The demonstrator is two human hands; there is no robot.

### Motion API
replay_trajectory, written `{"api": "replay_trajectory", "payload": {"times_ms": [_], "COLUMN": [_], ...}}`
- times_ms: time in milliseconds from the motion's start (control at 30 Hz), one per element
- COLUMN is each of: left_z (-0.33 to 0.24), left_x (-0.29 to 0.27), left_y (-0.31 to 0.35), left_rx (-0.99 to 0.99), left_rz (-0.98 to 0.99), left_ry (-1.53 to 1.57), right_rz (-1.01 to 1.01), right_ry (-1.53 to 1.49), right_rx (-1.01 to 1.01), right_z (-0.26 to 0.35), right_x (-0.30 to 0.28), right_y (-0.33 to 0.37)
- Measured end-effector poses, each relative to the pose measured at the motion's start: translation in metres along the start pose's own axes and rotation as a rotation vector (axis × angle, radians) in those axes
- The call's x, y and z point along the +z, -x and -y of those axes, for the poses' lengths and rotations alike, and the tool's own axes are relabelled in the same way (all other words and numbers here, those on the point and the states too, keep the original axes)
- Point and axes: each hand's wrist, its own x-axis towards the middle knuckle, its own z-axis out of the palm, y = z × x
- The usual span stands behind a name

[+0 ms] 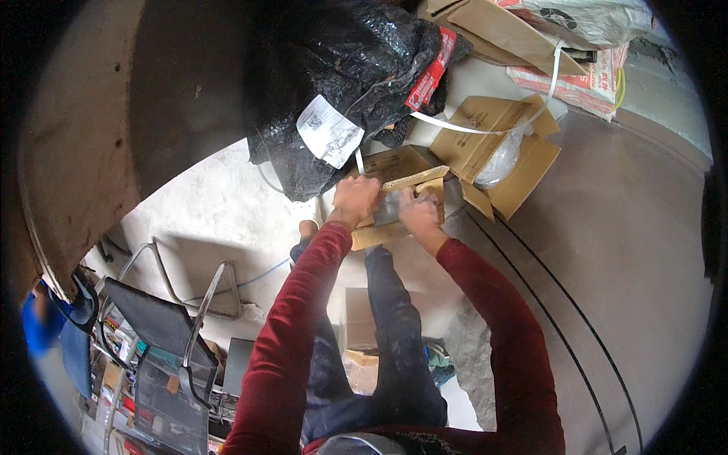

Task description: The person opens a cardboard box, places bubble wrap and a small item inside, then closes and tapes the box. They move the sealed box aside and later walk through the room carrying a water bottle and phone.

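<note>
Red sleeves (303,318) and dark trousers (394,334) fill the view nearest the lens, and beyond them a small box (394,199) of brown cardboard is held low over the floor (220,205). Everything else is placed from that box. On its near left flap the left hand (355,199) is closed, fingers curled over the edge; on its near right side the right hand (419,212) is clamped, thumb across the top. Something pale and shiny is seen inside, though what it is cannot be told. The box is judged light and fairly stiff, its flaps bendable and easily torn at the folds, so it is best taken by the side walls or from beneath, not by the flaps. Just behind it a black plastic bag (341,91) with a white label is heaped. To its right and behind, a larger open carton (493,148) with clear wrap is crossed by a white strap (470,127). Under all of it pale rough concrete is seen, worn darker to the right. Near and to the left, a black chair (163,326) is set.
</note>
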Motion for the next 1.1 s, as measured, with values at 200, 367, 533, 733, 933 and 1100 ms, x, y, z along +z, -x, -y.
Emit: {"api": "replay_trajectory", "payload": {"times_ms": [200,367,533,733,933,1100], "left_z": [-0.005,0.002,-0.008,-0.002,-0.001,0.000], "left_x": [0.002,0.000,-0.008,-0.001,-0.003,-0.008], "left_y": [-0.006,-0.023,-0.027,-0.018,-0.015,-0.011], "left_rx": [0.009,0.015,0.044,0.020,0.056,0.076], "left_rz": [-0.092,-0.123,-0.065,-0.056,-0.035,-0.012], "left_ry": [-0.023,0.003,0.039,0.028,0.036,0.040], "right_rz": [0.214,0.109,0.120,0.052,0.045,-0.110], "right_ry": [0.179,0.476,0.116,0.224,0.103,0.079], "right_rx": [0.037,0.121,0.446,0.220,0.090,0.054], "right_z": [0.024,0.015,0.004,0.016,0.008,0.007], "right_x": [-0.024,-0.010,0.037,-0.025,-0.049,-0.062], "right_y": [-0.033,-0.043,-0.045,-0.017,-0.001,0.023]}}
